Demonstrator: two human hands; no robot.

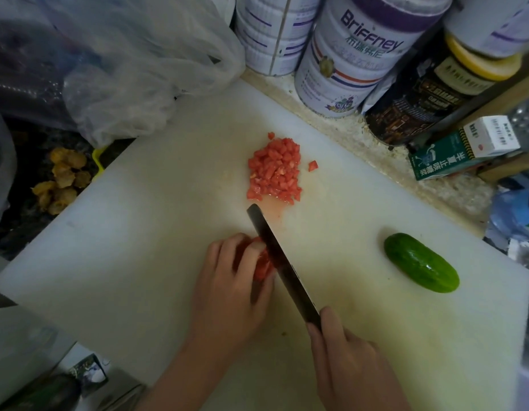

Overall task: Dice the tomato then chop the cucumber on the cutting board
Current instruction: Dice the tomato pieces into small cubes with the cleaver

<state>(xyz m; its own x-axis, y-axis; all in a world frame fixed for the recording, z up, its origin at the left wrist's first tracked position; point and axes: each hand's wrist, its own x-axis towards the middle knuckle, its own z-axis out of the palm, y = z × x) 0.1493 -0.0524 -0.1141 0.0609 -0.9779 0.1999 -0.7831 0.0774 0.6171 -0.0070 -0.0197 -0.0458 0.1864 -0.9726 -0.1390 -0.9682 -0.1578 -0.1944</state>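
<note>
Left hand: the left hand point(227, 295) curls its fingers over the remaining tomato piece point(261, 265), pinning it to the white cutting board point(138, 247) near the board's centre.

Right hand: the right hand point(346, 360) is wrapped around the handle of a dark knife point(275, 256); the handle itself is hidden inside the grip.

Knife: the blade lies flush against the right side of the tomato piece, just beside the left fingertips. Its long axis runs diagonally, with the tip pointing away from the person toward the diced heap.

Diced tomato: a heap of small red cubes point(275, 170) sits farther up the board, apart from both hands, just beyond the knife tip. One stray cube point(312, 165) lies just to its right.

Cucumber: the whole cucumber point(420, 262) lies flat on the board to the right of the knife, well apart from both hands. Its long axis slants from upper left to lower right, roughly parallel to the blade.

Surroundings: tall tins point(352, 54) stand past the board's far edge, and a clear plastic bag point(124, 69) lies at upper left.
</note>
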